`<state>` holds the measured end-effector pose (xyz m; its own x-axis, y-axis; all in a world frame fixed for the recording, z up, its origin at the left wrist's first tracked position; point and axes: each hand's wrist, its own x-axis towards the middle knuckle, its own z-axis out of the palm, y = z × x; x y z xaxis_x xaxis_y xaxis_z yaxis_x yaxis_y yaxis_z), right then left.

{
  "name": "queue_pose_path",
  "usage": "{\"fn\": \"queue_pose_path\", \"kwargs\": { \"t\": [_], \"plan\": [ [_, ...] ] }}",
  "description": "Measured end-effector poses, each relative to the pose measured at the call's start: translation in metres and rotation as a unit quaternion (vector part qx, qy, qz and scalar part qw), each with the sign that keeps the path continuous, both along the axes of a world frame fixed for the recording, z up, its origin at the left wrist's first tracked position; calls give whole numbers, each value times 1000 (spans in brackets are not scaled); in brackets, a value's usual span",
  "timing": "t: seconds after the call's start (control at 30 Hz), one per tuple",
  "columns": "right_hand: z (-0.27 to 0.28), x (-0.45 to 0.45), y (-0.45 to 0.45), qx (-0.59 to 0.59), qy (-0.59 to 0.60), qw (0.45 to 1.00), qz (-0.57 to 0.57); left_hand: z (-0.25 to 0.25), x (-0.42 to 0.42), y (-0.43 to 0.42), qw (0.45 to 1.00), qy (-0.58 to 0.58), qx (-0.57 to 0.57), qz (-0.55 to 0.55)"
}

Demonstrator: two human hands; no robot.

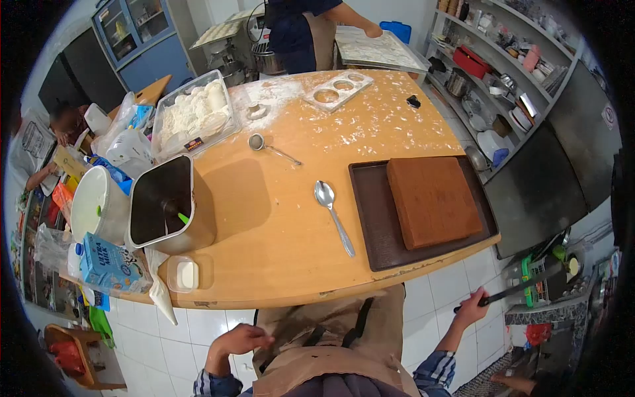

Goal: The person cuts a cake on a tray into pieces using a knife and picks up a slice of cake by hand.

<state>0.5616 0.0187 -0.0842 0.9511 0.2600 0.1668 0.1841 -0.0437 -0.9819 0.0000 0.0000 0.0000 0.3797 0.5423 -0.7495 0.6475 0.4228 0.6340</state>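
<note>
Fingers of the right hand: closed around the handle of a long dark tool, held past the near right edge of the bench, its length pointing right. Fingers of the left hand: loosely bent, apart from the bench, beside the brown apron.

Brown slab: one, rectangular, lying flat on a dark tray at the right of the bench, covering the tray's middle and right.

Spoon: one, metal, just left of the tray, bowl end far. Small strainer: one, farther left. Metal container: deep, dark inside, left side. Plastic tub: holding pale dough, far left.
</note>
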Motion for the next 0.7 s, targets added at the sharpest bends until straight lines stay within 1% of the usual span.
{"fn": "queue_pose_path", "kwargs": {
  "t": [0.03, 0.07, 0.1, 0.17, 0.2, 0.23, 0.33, 0.43, 0.53, 0.63, 0.7],
  "plan": [
    [30, -13, 15, 39, -13, 999, 18, 29, 19, 21, 988, -152, 10, 1],
    [56, -27, 27, 40, -7, 998, 40, 40, 30, 40, 980, -190, 35, -48],
    [67, -53, 16, 47, 6, 998, 52, 61, 29, 33, 971, -210, 58, -96],
    [88, -69, 22, 66, -6, 995, 76, 74, 66, 55, 935, -261, 228, -78],
    [83, -66, 22, 94, 16, 990, 102, 83, 83, 66, 944, -208, 250, -48],
    [82, -70, 23, 98, 18, 989, 111, 93, 96, 73, 951, -151, 270, -16],
    [87, -82, 19, 100, 28, 985, 138, 88, 125, 91, 919, -243, 298, 87],
    [95, -88, 17, 76, 39, 987, 138, 79, 141, 110, 899, -224, 369, 72],
    [104, -81, 24, 30, -1, 988, 155, 69, 157, 139, 892, -222, 384, 88],
    [126, -61, 45, 7, -23, 980, 197, 75, 186, 170, 895, -242, 359, 109],
    [118, -29, 76, 30, -169, 966, 193, 72, 209, 194, 865, -213, 445, 88]
  ]
}}
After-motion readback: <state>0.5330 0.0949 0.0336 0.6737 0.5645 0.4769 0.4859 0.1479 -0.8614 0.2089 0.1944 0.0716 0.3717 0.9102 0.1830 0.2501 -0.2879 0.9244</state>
